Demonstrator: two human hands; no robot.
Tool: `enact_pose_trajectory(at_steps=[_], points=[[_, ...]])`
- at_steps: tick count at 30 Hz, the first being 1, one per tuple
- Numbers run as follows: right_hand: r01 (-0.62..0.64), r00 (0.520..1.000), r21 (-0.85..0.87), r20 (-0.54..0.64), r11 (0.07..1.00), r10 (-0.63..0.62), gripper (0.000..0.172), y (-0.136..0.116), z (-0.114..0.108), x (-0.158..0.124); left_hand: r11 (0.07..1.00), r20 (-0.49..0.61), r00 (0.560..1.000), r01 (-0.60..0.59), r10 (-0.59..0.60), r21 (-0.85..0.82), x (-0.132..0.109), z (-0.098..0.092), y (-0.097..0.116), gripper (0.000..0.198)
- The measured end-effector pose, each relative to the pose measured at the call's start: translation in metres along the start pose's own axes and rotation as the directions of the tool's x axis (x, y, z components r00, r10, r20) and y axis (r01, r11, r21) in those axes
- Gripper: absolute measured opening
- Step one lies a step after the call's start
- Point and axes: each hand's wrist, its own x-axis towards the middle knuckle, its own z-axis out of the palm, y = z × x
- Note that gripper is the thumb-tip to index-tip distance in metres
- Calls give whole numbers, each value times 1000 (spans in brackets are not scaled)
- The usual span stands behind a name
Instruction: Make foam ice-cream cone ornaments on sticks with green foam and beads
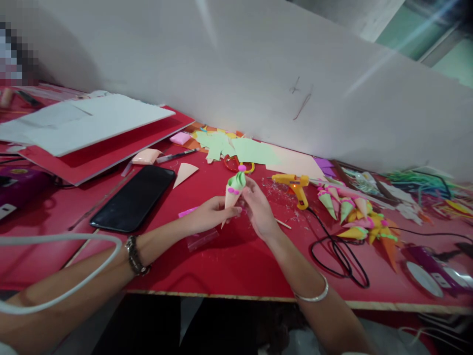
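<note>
Above the red table (254,268), I saw the paper cone (231,198) point downward, pinched in the inward-reaching left hand (213,214); the right hand (260,211) curved up beside it, its grip unclear to me.

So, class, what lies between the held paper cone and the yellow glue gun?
In the head view, the right hand comes first, next to the paper cone; then red tabletop littered with pale bits, up to the glue gun.
</note>
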Motion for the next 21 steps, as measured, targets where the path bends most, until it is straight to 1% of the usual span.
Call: enact_pose_trajectory(at_steps=[2, 5, 7, 10, 12, 15, 19, 21], points=[[26, 999, -70, -24, 997, -28, 27, 0, -2, 1, 999, -70, 998, 3, -5, -38, 2, -2, -1, 30], [70, 994, -255, -60, 964, -88, 25, -3, -4, 0, 995, -199, 980, -10, -9, -98, 4, -7, -2, 33], [107, 992, -346, -28, 932, -125, 23, -5, -4, -1, 987, -245, 970, -43, 4, -154, 6, -9, -2, 31], [183, 981, -411, 21, 893, -192, 19, -8, -4, -4, 970, -230, 973, -71, 15, -234, 7, -11, -2, 27], [209, 975, -439, 19, 874, -223, 18, -9, -4, -4, 969, -210, 978, -62, 11, -238, 7, -11, -2, 28], [219, 968, -479, -5, 850, -253, 16, -9, -4, -4, 982, -208, 978, -46, 7, -186, 5, -10, -2, 30], [233, 962, -536, 3, 811, -275, 12, -8, -4, -5, 995, -210, 977, 13, -33, -100, 4, -11, -3, 28], [224, 963, -534, -5, 815, -268, 11, -7, -4, -5, 995, -203, 978, 23, -42, -94, 3, -11, -3, 28]])
